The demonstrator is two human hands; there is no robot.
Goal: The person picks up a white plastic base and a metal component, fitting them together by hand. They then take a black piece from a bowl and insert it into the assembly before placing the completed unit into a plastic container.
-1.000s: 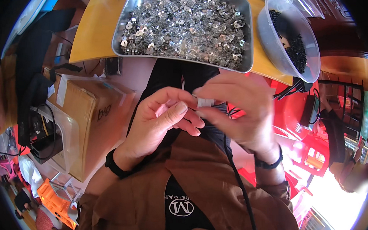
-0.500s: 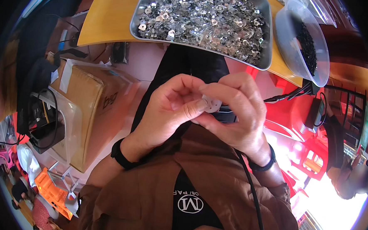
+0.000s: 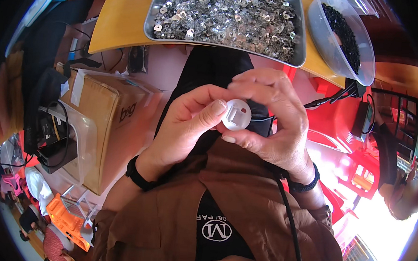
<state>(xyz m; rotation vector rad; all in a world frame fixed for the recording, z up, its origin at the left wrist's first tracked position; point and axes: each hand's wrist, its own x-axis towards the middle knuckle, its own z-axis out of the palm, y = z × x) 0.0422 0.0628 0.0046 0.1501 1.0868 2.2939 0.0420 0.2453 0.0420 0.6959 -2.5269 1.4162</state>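
A round white plastic disc (image 3: 240, 121) with a raised slotted part in its middle and a small dark red spot faces up over my lap. My left hand (image 3: 186, 122) is closed on its left edge, thumb on top and fingers mostly hidden underneath. Around the disc's right side curves my right hand (image 3: 285, 122), its thumb close to the lower rim; I cannot tell if the thumb touches. The other right-hand fingers are apart from the thumb, raised above the disc, their tips slightly blurred.
Beyond my hands a metal tray (image 3: 302, 45) full of small shiny metal pieces rests on a yellow table (image 3: 118, 21). A clear plastic bowl (image 3: 368, 56) of black bits stands right of it. A cardboard box (image 3: 124, 121) is at left, red plastic stools (image 3: 334, 127) at right.
The disc has been turned so its slotted face shows. My right fingers have come off it and spread apart, while my left hand keeps hold.
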